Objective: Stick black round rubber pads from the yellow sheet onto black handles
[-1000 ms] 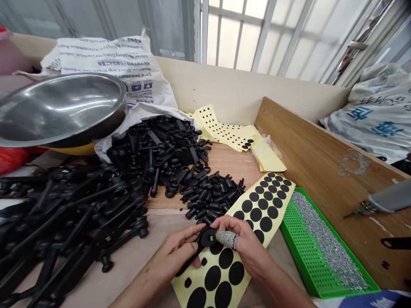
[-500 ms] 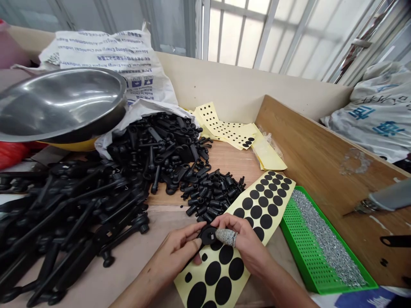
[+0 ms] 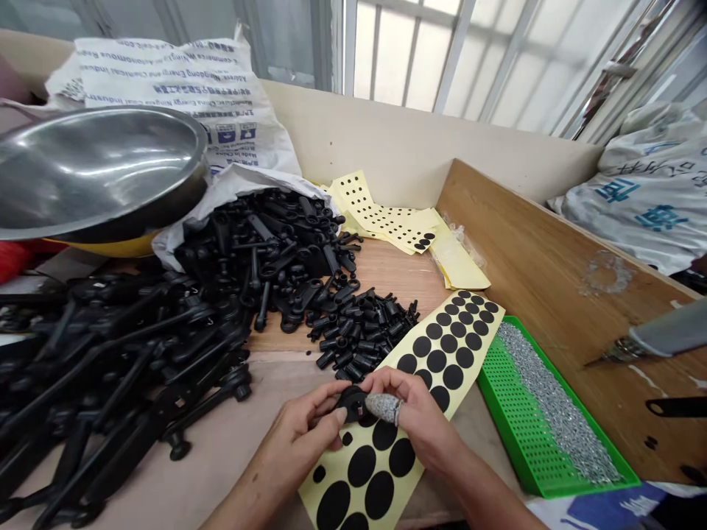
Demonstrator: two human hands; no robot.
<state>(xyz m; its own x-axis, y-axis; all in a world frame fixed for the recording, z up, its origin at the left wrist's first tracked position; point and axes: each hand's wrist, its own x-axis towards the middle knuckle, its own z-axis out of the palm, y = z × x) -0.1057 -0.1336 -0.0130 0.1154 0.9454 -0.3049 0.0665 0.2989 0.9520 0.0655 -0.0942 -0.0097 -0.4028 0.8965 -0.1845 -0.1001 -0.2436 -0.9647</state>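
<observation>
Between my two hands is a round black plastic part (image 3: 352, 406) with a small slot near its middle. My left hand (image 3: 309, 425) grips its left side between thumb and fingers. On the other side, my right hand (image 3: 412, 412) pinches its edge; one finger wears a grey textured wrap. Below both hands lies a pale yellow sheet (image 3: 345, 508) of black round stickers (image 3: 361, 466), larger at the near end. Small black tubes (image 3: 359, 335) are heaped just beyond my hands. My fingers hide part of the round part's rim.
Black plastic arms (image 3: 127, 368) cover the left side, with more spilling from a white sack (image 3: 182, 96). A steel bowl (image 3: 110, 162) stands behind them. At right are a green basket (image 3: 505, 427) of small metal pieces and a grey tool (image 3: 663, 335) by the wooden board (image 3: 530, 243).
The view has shifted slightly, so most things sit a little further left and up. Both hands keep hold of the round part, which is tilted a little differently.
</observation>
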